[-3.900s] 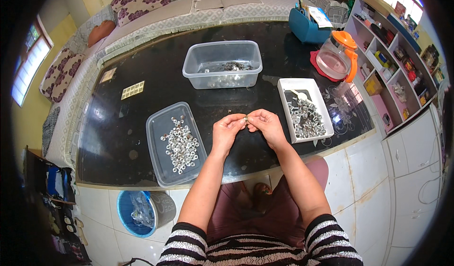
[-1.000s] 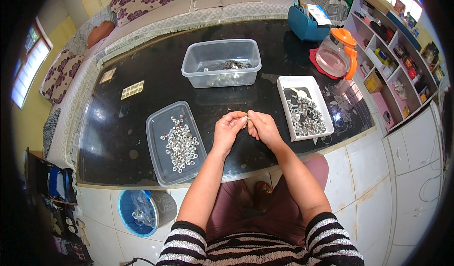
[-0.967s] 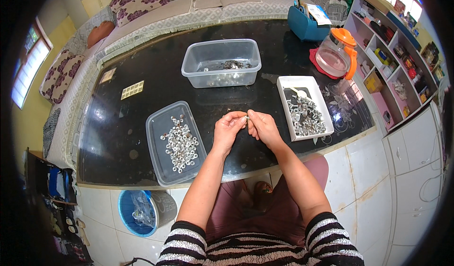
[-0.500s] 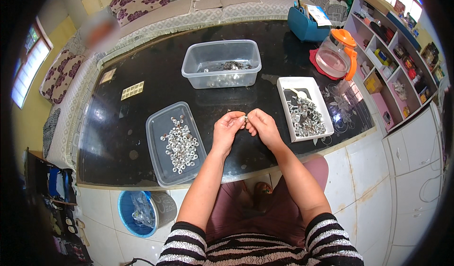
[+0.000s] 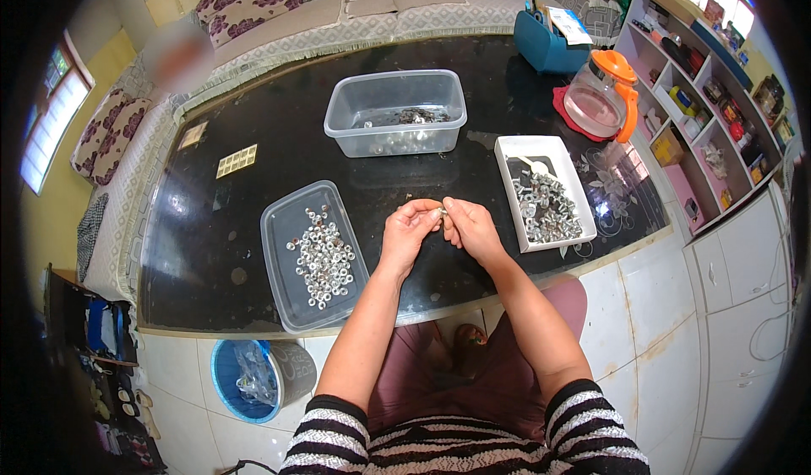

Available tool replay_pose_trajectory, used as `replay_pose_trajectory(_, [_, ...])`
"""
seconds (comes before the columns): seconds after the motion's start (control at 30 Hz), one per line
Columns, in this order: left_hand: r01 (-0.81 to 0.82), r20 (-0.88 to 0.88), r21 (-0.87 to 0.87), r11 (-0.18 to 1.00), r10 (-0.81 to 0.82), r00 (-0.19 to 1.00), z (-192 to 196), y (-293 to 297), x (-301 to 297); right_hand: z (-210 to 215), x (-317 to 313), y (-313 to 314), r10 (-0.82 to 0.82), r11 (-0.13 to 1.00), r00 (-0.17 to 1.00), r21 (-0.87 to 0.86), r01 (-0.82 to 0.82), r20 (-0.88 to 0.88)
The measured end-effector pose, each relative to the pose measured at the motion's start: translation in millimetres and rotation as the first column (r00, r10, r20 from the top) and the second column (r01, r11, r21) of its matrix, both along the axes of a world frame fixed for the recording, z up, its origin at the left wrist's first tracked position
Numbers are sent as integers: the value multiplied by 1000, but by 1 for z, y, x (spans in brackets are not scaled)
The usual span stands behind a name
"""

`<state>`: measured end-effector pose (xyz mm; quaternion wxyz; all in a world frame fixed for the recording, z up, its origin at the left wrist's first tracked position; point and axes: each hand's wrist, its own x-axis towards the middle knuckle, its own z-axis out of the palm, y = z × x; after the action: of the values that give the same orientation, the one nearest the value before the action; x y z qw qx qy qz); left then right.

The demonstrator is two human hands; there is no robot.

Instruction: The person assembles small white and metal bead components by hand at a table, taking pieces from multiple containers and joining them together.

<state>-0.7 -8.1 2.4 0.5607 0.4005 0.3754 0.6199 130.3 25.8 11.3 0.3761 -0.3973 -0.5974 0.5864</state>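
Above the near part of the black table, my left hand (image 5: 409,232) and my right hand (image 5: 473,230) meet fingertip to fingertip. Between them they pinch a small silvery metal piece (image 5: 442,211), mostly covered by the fingers, so its exact kind is hidden. Left of my hands lies a clear plastic lid (image 5: 279,222) bearing many small ring-shaped metal pieces (image 5: 324,264), like nuts. To the right is a white cardboard box (image 5: 517,171) with loose small metal parts (image 5: 551,209) and a white plastic spoon (image 5: 541,169) in it.
Beyond my hands stands a clear plastic tub (image 5: 395,143) with more metal pieces. A glass jug (image 5: 593,108) with an orange lid and a teal holder (image 5: 545,46) stand at the far right. A blue-rimmed bin (image 5: 221,382) is on the floor, left of my legs.
My hands stay together in nearly the same place. The fingertips have shifted slightly around the small metal piece, which shows a little more now.
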Motion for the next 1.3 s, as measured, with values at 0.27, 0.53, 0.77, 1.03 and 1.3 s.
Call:
replay_pose_trajectory(0.27, [-13, -3, -17, 1000, 13, 1000, -3, 2, -1, -3, -4, -1, -38, 997, 997, 61, 43, -68])
replay_pose_trajectory(0.53, [-28, 12, -5, 1000, 28, 1000, -1, 1, -1, -3, -9, -3, -89, 990, 991, 104, 99, -97])
replay_pose_trajectory(0.77, [-19, 5, -7, 1000, 19, 1000, -2, 1, -1, 0, -5, -2, -27, 1000, 999, -14, 27, -21])
replay_pose_trajectory(1.03, [-11, 7, -8, 1000, 11, 1000, -2, 1, -2, 2, 0, -1, 28, 1000, 999, -13, -27, 24])
replay_pose_trajectory(1.3, [0, 20, -17, 1000, 1, 1000, 0, 0, -2, -1, -2, -1, -21, 999, 998, 30, 23, -57])
